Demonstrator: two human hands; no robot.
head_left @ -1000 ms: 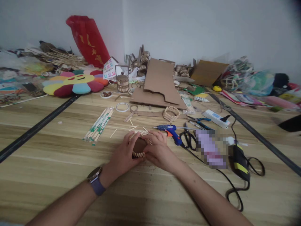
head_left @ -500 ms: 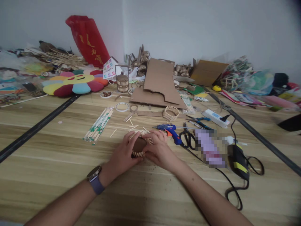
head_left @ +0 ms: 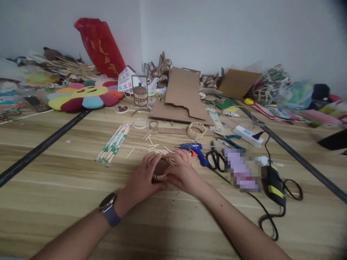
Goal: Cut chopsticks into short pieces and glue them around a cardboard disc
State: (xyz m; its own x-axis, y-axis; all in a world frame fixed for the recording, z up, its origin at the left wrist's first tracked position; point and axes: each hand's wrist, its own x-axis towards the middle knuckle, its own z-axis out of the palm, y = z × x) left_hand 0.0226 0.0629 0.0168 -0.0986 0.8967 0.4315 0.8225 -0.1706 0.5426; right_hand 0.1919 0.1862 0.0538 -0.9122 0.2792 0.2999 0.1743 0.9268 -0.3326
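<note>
Between my two hands is a small round basket (head_left: 159, 177) with a wall of short wooden sticks and a brown cardboard bottom. My left hand (head_left: 143, 175) curves around its left side, thumb at the near edge. Around the right side, my right hand (head_left: 182, 169) grips the wall; its fingers partly hide the rim. Loose cut sticks (head_left: 154, 147) lie just beyond the basket. A blue glue gun (head_left: 199, 153) rests close to my right hand, beside black-handled scissors (head_left: 216, 159). Farther back stands a separate ring of sticks (head_left: 196, 131).
Packed chopsticks (head_left: 114, 144) lie to the left, near a roll of tape (head_left: 140, 123). Cardboard sheets (head_left: 181, 94) and a lidded stick bucket (head_left: 140, 95) stand behind. At right are pliers (head_left: 230, 137), a power strip (head_left: 247, 135) and a black-yellow tool (head_left: 274, 186) with a looping cord.
My hands stay around the basket with almost the same grip. The whole view has shifted very slightly; nothing else has visibly moved.
</note>
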